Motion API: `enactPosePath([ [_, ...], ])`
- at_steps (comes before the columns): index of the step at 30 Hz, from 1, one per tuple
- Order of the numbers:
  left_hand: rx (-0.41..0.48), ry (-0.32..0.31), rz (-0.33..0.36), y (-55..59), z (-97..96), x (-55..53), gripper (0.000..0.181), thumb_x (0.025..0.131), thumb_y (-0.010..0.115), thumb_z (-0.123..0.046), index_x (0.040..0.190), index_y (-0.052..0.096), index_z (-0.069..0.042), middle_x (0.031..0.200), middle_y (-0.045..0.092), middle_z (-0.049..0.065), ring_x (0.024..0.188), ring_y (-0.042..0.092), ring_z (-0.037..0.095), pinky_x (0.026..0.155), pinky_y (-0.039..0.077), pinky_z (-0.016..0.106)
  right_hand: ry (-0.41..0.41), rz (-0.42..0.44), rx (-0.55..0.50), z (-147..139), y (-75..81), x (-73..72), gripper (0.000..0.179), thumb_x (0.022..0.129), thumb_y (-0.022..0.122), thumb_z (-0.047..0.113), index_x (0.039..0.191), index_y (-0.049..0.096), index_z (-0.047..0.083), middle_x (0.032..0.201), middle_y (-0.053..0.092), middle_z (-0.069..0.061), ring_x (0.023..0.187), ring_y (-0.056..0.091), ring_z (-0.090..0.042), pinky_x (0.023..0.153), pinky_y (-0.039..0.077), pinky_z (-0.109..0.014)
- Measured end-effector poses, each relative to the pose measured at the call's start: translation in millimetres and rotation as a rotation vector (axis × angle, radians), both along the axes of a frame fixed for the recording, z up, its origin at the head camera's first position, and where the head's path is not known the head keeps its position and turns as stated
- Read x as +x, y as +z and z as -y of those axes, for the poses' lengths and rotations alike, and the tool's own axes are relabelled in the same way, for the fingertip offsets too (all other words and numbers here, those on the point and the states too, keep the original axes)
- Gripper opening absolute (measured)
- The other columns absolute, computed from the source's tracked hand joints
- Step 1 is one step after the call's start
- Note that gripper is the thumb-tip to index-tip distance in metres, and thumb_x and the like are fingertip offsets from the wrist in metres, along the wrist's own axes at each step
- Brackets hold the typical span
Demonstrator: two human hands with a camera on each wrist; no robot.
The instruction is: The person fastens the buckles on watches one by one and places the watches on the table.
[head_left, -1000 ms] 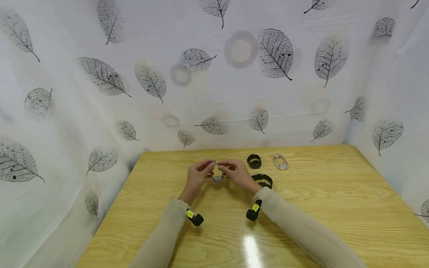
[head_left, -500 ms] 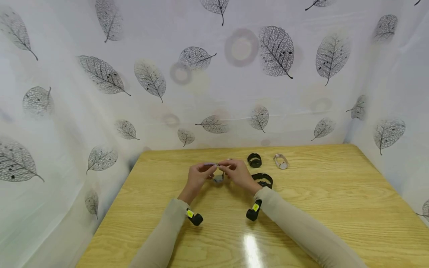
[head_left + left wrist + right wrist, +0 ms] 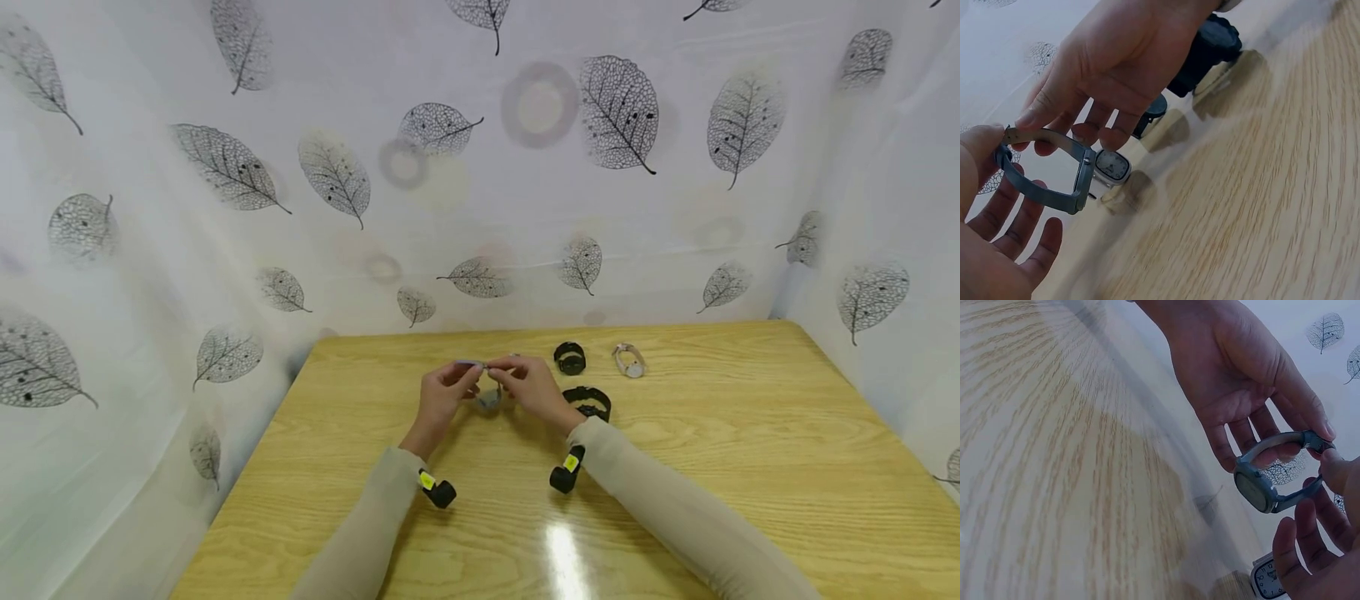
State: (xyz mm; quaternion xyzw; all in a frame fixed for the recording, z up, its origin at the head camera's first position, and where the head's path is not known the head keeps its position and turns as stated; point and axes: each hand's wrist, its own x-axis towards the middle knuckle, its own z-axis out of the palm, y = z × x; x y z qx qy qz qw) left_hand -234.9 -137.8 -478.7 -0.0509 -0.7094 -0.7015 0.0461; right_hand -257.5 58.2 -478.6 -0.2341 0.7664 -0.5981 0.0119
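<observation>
A wristwatch [image 3: 489, 401] with a blue-grey strap is held in the air over the table by both hands. My left hand [image 3: 441, 398] pinches one strap end between thumb and forefinger. My right hand [image 3: 534, 390] pinches the other end, and the two ends meet at the buckle. In the left wrist view the strap [image 3: 1038, 192] forms a nearly complete loop, with the case at the far side from the fingertips. The right wrist view shows the rounded rectangular watch face [image 3: 1254, 489] hanging below. Fingers partly hide the buckle, so I cannot tell whether it is fastened.
Right of my hands lie a black watch [image 3: 570, 358], a pale-strapped watch [image 3: 630, 362] and a larger black watch [image 3: 587, 400], partly behind my right wrist. A white-cased watch [image 3: 1112, 165] stands behind the hands. A leaf-patterned curtain [image 3: 480, 183] borders the wooden table [image 3: 675, 483].
The strap end that stuck out above my left fingers has swung lower and lies flatter. The watch case has turned slightly. Both hands keep nearly the same place.
</observation>
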Motion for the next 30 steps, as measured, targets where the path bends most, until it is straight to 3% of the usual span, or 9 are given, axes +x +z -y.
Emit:
enactPosePath([
  [6,0.043,0.012,0.005,-1.3,-1.6,-0.1,0.039,0.095,0.077,-0.033,0.11,0.076,0.004,0.11,0.065,0.038,0.079,0.069,0.021,0.076,0.063,0.034,0.003,0.003,-0.034,2,-1.0,1.9,0.028,0.103,0.066,0.021,0.125,0.073,0.006,0.116,0.072,-0.014,0.084,0.069,-0.041,0.071,0.06,-0.057],
  [12,0.064,0.029,0.031,0.9,-2.2,0.1,0.039,0.094,0.077,-0.033,0.11,0.075,0.003,0.11,0.065,0.038,0.079,0.068,0.023,0.077,0.063,0.038,0.026,0.069,-0.054,0,3.4,6.5,0.028,0.103,0.064,0.013,0.126,0.07,-0.003,0.118,0.069,-0.019,0.092,0.068,-0.044,0.078,0.057,-0.065],
  [14,0.065,0.025,0.036,1.7,-2.0,-0.2,0.04,0.094,0.078,-0.033,0.11,0.076,0.003,0.107,0.066,0.037,0.078,0.068,0.023,0.076,0.063,0.038,0.033,0.067,-0.061,-1,12.1,12.3,0.026,0.103,0.065,0.011,0.124,0.07,-0.004,0.117,0.069,-0.02,0.091,0.068,-0.043,0.078,0.057,-0.064],
  [17,0.071,0.017,0.039,1.2,-0.9,-0.6,0.039,0.094,0.078,-0.032,0.109,0.076,0.003,0.104,0.067,0.034,0.077,0.068,0.021,0.074,0.062,0.035,0.027,0.063,-0.07,-2,11.3,12.9,0.028,0.103,0.066,0.015,0.125,0.071,-0.001,0.116,0.07,-0.018,0.09,0.068,-0.043,0.077,0.058,-0.062],
  [21,0.066,0.006,0.046,0.1,0.8,-0.8,0.036,0.096,0.076,-0.028,0.111,0.074,0.005,0.097,0.071,0.022,0.079,0.067,0.022,0.073,0.062,0.033,0.004,0.052,-0.055,-1,-3.9,4.6,0.03,0.102,0.067,0.024,0.125,0.074,0.005,0.114,0.072,-0.013,0.086,0.068,-0.041,0.075,0.06,-0.056],
  [25,0.052,-0.011,0.068,1.9,2.7,0.5,0.031,0.099,0.072,-0.019,0.113,0.072,0.008,0.09,0.072,0.007,0.088,0.067,0.036,0.08,0.062,0.043,0.007,0.009,-0.029,1,-3.4,4.7,0.027,0.103,0.067,0.024,0.122,0.075,0.008,0.111,0.073,-0.015,0.08,0.069,-0.037,0.068,0.061,-0.043],
  [30,0.015,-0.042,0.077,15.1,4.3,8.3,0.025,0.1,0.07,-0.014,0.11,0.072,0.009,0.091,0.074,0.002,0.093,0.066,0.045,0.086,0.06,0.053,0.018,-0.018,0.001,1,-3.7,5.0,0.024,0.103,0.065,0.022,0.122,0.076,0.01,0.111,0.072,-0.02,0.076,0.066,-0.036,0.062,0.056,-0.029],
])
